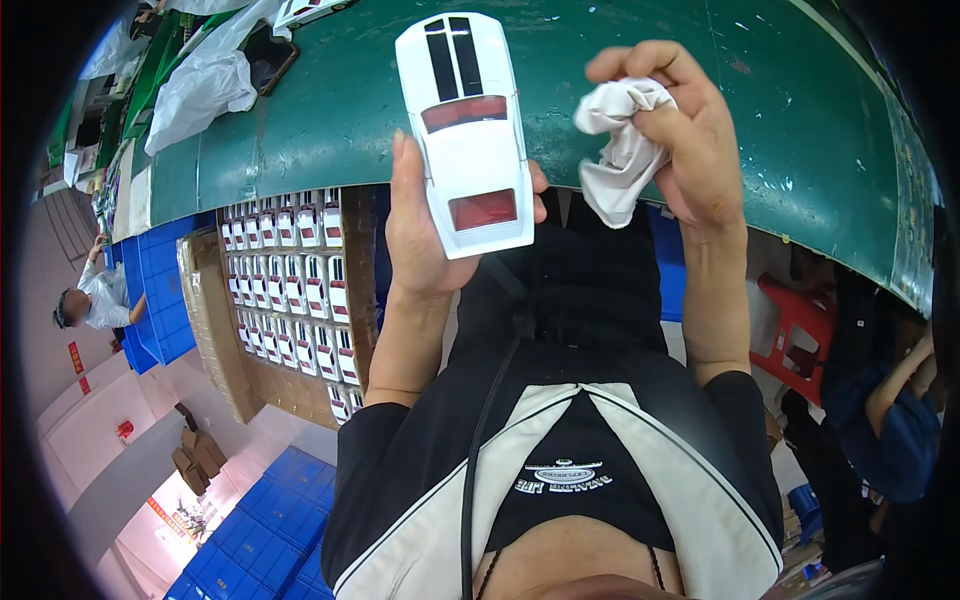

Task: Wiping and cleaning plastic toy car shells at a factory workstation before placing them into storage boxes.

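Observation:
A white toy car (472, 150) with two black stripes on its hood and reddish windows rests in my left hand (425, 225). My fingers wrap its sides near the rear end, and its top faces up. To the right, my right hand (700, 140) pinches a crumpled white cloth (625, 160) between thumb and fingers. The cloth hangs apart from the car. Both hands are above the near edge of a green worktable (560, 60).
Left of me a cardboard box (215, 330) holds rows of similar white cars. Plastic bags (205, 95) lie at the table's far left. Blue crates (255, 535) stand lower left, a red stool (795, 335) at right. A person (95, 295) is at left; another person (890, 420) sits at right.

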A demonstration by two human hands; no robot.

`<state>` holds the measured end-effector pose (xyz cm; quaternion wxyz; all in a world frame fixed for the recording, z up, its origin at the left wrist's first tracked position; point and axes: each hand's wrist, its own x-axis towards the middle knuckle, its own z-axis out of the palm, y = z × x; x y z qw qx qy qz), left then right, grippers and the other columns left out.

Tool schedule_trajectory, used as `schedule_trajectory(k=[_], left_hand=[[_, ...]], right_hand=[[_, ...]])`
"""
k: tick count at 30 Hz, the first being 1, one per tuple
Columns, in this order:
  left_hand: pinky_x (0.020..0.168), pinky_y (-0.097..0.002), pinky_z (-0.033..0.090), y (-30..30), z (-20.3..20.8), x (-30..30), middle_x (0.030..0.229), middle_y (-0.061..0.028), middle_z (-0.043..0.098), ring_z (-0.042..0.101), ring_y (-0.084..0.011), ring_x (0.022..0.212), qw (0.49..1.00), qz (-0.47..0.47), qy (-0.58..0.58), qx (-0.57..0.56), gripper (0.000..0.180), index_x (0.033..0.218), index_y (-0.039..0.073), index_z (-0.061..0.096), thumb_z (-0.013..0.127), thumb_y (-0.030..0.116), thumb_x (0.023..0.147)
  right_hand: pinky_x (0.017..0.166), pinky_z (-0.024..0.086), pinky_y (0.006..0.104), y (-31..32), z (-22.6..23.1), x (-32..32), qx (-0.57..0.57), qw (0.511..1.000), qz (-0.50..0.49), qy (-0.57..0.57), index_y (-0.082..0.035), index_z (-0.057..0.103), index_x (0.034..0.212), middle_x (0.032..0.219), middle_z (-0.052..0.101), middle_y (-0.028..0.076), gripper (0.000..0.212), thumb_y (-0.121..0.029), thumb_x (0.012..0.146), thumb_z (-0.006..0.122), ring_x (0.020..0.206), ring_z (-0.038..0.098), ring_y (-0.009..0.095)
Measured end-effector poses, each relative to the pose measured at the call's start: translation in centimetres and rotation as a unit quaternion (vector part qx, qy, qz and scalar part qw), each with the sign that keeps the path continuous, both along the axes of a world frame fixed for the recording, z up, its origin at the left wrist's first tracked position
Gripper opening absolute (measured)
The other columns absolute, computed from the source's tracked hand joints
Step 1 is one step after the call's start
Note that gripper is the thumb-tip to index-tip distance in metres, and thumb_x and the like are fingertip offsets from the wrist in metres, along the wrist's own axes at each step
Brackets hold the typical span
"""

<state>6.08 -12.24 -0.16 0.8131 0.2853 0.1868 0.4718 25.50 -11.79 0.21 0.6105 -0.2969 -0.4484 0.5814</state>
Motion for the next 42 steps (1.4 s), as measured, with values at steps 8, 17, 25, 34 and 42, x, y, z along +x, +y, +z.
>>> schedule_trajectory(k=[8, 17, 25, 34, 42], left_hand=[[0.086, -0.0330, 0.043, -0.8, -0.9, 0.9, 0.110, -0.0117, 0.050, 0.051, -0.0203, 0.101, 0.994, 0.094, 0.059, 0.019, 0.050, 0.121, 0.002, 0.037, 0.018, 0.039, 0.093], [0.069, -0.0379, 0.053, -0.4, -0.5, 1.1, 0.106, -0.0153, 0.052, 0.058, -0.0258, 0.089, 0.997, 0.017, -0.053, -0.053, 0.054, 0.121, 0.003, 0.035, 0.019, 0.045, 0.091], [0.073, -0.0392, 0.050, 1.1, -1.1, 1.0, 0.109, -0.0172, 0.051, 0.057, -0.0263, 0.089, 0.969, -0.044, -0.158, -0.184, 0.056, 0.122, 0.005, 0.037, 0.020, 0.048, 0.090], [0.059, -0.0371, 0.053, -0.1, -3.7, -6.3, 0.095, -0.0107, 0.055, 0.060, -0.0235, 0.076, 0.995, 0.071, -0.006, -0.073, 0.046, 0.114, 0.002, 0.039, 0.049, 0.036, 0.084], [0.076, -0.0355, 0.047, -9.9, -8.3, -30.2, 0.101, -0.0154, 0.055, 0.055, -0.0246, 0.091, 0.914, 0.376, 0.087, -0.126, 0.040, 0.112, -0.005, 0.043, 0.053, 0.014, 0.077]], right_hand=[[0.069, 0.048, 0.0276, -0.5, 0.7, -5.0, 0.320, 0.862, -0.203, -0.335, -0.005, 0.064, 0.085, 0.092, 0.060, 0.008, 0.030, 0.003, 0.056, 0.069, 0.083, 0.058, 0.021], [0.062, 0.048, 0.0221, 0.1, 0.5, -3.4, 0.282, 0.866, -0.210, -0.356, -0.001, 0.064, 0.090, 0.092, 0.061, 0.008, 0.023, 0.003, 0.067, 0.065, 0.079, 0.060, 0.015], [0.062, 0.047, 0.0255, -0.5, 0.9, -2.9, 0.196, 0.909, -0.211, -0.303, -0.003, 0.060, 0.082, 0.081, 0.059, 0.007, 0.022, 0.001, 0.061, 0.068, 0.071, 0.058, 0.017], [0.067, 0.045, 0.0220, 0.8, -2.5, -4.6, 0.101, 0.896, -0.204, -0.381, 0.000, 0.059, 0.085, 0.085, 0.059, 0.006, 0.012, 0.000, 0.073, 0.063, 0.077, 0.056, 0.012], [0.068, 0.043, 0.0212, 1.3, -7.3, -3.4, 0.019, 0.874, -0.186, -0.448, 0.002, 0.057, 0.094, 0.087, 0.058, 0.006, 0.016, -0.009, 0.082, 0.057, 0.076, 0.052, 0.010]])
